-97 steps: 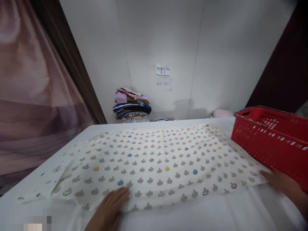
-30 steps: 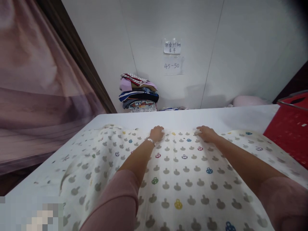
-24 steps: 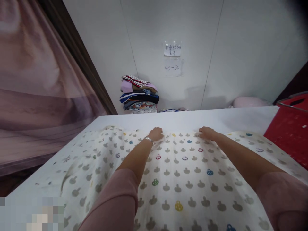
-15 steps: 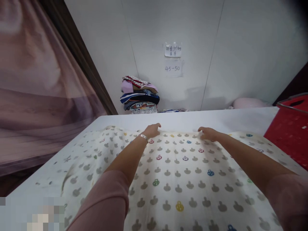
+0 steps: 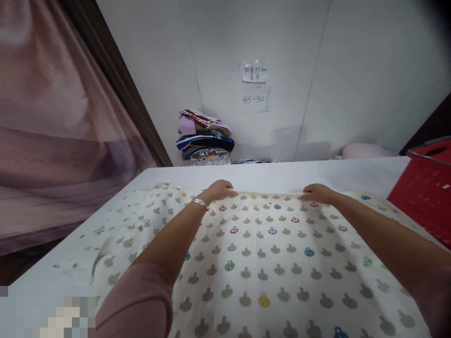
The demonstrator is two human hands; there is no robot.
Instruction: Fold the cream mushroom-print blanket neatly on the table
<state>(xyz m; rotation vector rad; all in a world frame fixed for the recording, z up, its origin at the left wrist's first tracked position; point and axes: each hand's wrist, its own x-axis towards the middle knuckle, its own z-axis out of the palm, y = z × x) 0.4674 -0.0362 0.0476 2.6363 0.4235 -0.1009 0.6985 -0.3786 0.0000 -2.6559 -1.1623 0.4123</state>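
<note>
A cream cloth [image 5: 260, 263] printed with grey and coloured mushroom shapes is spread over the white table [image 5: 268, 176]. Its far edge runs between my two hands. My left hand [image 5: 220, 190], with a silver bracelet at the wrist, pinches that edge left of centre. At the right, my right hand [image 5: 319, 193] is closed on the same far edge, thumb and fingers together. The cloth between them looks flat, while its left part is rumpled, with a raised fold.
Behind the table's far edge stands a stack of folded fabrics [image 5: 205, 141] by the wall. A red basket [image 5: 423, 192] is at the right. A pinkish curtain [image 5: 63, 131] hangs at the left. Two paper notes [image 5: 254, 72] are on the wall. A pink bundle [image 5: 366, 150] lies behind the table.
My hands have moved farther apart along the cloth's far edge, the left one slightly left and the right one to the right. Their fingers have closed on the edge.
</note>
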